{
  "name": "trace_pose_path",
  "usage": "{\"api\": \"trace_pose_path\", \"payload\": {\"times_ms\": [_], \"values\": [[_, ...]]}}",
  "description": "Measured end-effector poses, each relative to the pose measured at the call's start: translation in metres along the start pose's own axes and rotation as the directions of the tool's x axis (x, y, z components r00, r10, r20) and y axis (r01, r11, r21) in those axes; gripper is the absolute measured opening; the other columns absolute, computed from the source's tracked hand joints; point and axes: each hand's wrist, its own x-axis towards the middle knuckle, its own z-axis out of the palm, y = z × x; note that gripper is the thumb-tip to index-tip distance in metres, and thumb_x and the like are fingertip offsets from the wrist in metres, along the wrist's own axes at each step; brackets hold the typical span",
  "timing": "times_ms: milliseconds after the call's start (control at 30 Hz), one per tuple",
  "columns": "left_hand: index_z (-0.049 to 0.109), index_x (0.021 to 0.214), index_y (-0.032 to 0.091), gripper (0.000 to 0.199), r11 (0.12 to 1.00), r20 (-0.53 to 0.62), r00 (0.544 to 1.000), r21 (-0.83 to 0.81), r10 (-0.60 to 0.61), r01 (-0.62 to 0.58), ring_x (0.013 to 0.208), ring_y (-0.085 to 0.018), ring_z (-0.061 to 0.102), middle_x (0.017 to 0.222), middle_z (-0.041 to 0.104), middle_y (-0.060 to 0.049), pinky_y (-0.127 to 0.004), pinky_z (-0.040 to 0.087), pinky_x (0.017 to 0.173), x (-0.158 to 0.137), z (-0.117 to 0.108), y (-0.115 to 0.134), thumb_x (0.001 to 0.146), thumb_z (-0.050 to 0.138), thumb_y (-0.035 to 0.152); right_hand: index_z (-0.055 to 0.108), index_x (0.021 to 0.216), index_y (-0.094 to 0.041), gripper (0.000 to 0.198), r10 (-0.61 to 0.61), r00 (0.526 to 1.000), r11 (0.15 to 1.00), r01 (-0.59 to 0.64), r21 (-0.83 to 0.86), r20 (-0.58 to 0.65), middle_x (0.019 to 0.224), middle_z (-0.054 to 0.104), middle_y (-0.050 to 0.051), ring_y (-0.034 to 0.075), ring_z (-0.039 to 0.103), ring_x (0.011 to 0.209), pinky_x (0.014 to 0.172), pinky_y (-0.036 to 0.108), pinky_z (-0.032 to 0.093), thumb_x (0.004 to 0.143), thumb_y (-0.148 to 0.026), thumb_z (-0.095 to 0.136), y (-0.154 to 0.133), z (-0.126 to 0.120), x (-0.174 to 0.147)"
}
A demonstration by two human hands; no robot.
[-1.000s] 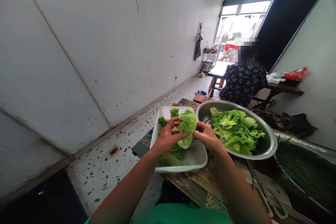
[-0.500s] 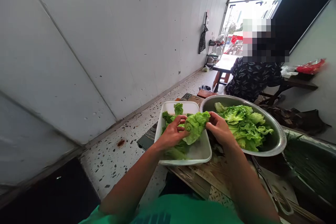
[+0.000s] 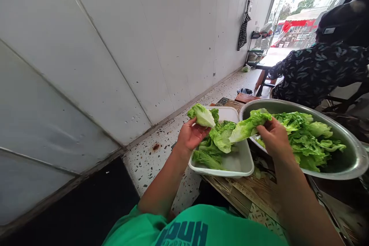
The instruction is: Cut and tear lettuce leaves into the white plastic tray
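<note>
My left hand [image 3: 191, 134] pinches a lettuce leaf [image 3: 203, 117] by its lower edge, its pale rib facing me, above the far left of a white plastic tub [image 3: 245, 163]. A second lettuce leaf [image 3: 245, 127] is gripped between the thumb and fingers of my right hand [image 3: 273, 136], over the tub's right side, pale end pointing left. Inside the tub lie more lettuce leaves [image 3: 211, 157]. To the right, a large metal basin [image 3: 356, 159] holds a heap of lettuce [image 3: 311, 138], partly behind my right hand.
Tub and basin rest on a worn wooden table [image 3: 230, 192]. Scissors-like metal handles [image 3: 319, 196] lie below the basin. A person in a dark patterned shirt [image 3: 319, 71] sits beyond it. A white wall [image 3: 129, 46] runs along the left.
Both hands were together on one piece of lettuce; now they are apart, each with a leaf. The view has swung left, so the tub and basin appear farther right.
</note>
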Motion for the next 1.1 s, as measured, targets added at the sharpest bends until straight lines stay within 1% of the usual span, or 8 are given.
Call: {"api": "trace_pose_path", "payload": {"times_ms": [67,133,267,500,600,733,933,1100], "values": [[0.062,0.094,0.018,0.013,0.999,0.014,0.999,0.033,-0.035,0.034,0.091,-0.024,0.067,0.091,0.067,-0.010,-0.041,0.058,0.089,0.002,-0.002,-0.002,0.083,0.064,0.025,0.071,0.101,-0.019,0.042,0.016,0.969,0.999,-0.005,-0.044,0.248,0.087,0.072,0.004,0.020,0.066,0.081,0.076,0.036,0.058,0.062,-0.035,0.076,-0.003,0.001,-0.004],[0.060,0.097,0.019,0.019,0.994,0.059,0.997,0.097,-0.047,0.041,0.090,-0.022,0.066,0.094,0.067,-0.008,-0.043,0.058,0.089,-0.001,-0.001,-0.007,0.080,0.069,0.022,0.072,0.113,-0.020,0.054,-0.006,0.930,0.996,0.039,-0.081,0.368,0.101,0.074,0.008,0.023,0.068,0.093,0.084,0.040,0.059,0.064,-0.040,0.080,-0.007,0.006,-0.010],[0.054,0.105,0.024,0.049,0.970,0.173,0.985,0.242,-0.010,-0.032,0.087,-0.017,0.065,0.103,0.065,-0.001,-0.047,0.057,0.090,-0.014,0.010,-0.023,0.067,0.085,0.020,0.071,0.118,-0.020,0.051,-0.112,0.929,0.974,0.173,-0.146,0.352,0.111,0.073,0.010,0.024,0.068,0.098,0.089,0.043,0.059,0.075,-0.046,0.075,-0.016,0.024,-0.025],[0.049,0.109,0.025,0.076,0.938,0.243,0.970,0.330,0.023,-0.105,0.094,-0.017,0.065,0.109,0.066,-0.001,-0.040,0.057,0.087,-0.023,0.021,-0.036,0.052,0.097,0.042,0.066,0.117,-0.016,0.049,-0.078,0.945,0.953,0.164,-0.256,0.317,0.099,0.072,0.010,0.022,0.069,0.088,0.075,0.038,0.063,0.075,-0.040,0.068,-0.021,0.044,-0.039],[0.050,0.108,0.024,0.075,0.909,0.260,0.962,0.374,0.088,-0.184,0.095,-0.018,0.065,0.109,0.067,-0.002,-0.037,0.056,0.084,-0.023,0.021,-0.039,0.053,0.096,0.044,0.064,0.115,-0.018,0.047,-0.124,0.963,0.950,0.185,-0.250,0.238,0.097,0.069,0.009,0.022,0.068,0.087,0.067,0.035,0.064,0.074,-0.042,0.069,-0.021,0.043,-0.040],[0.052,0.109,0.023,0.073,0.825,0.302,0.937,0.474,0.177,-0.309,0.099,-0.020,0.065,0.108,0.068,-0.004,-0.035,0.053,0.086,-0.022,0.019,-0.045,0.053,0.096,0.039,0.063,0.089,-0.021,0.022,-0.267,0.942,0.907,0.317,-0.277,0.204,0.100,0.064,0.011,0.021,0.064,0.087,0.066,0.034,0.063,0.078,-0.040,0.067,-0.021,0.043,-0.040],[0.055,0.099,0.022,0.056,0.685,0.399,0.869,0.548,0.292,-0.481,0.098,-0.019,0.062,0.097,0.067,-0.002,-0.031,0.049,0.088,-0.023,0.016,-0.050,0.060,0.092,0.037,0.061,0.080,-0.022,0.018,-0.186,0.961,0.903,0.249,-0.351,0.204,0.079,0.066,0.006,0.019,0.064,0.068,0.067,0.036,0.058,0.076,-0.039,0.062,-0.021,0.042,-0.039],[0.058,0.103,0.025,0.042,0.580,0.470,0.832,0.604,0.295,-0.547,0.115,-0.023,0.060,0.114,0.065,-0.005,-0.032,0.051,0.088,-0.027,0.015,-0.045,0.071,0.084,0.033,0.064,0.091,-0.021,0.022,-0.238,0.936,0.895,0.315,-0.315,0.261,0.092,0.069,0.006,0.017,0.063,0.073,0.071,0.035,0.055,0.072,-0.032,0.060,-0.021,0.039,-0.037]]}}
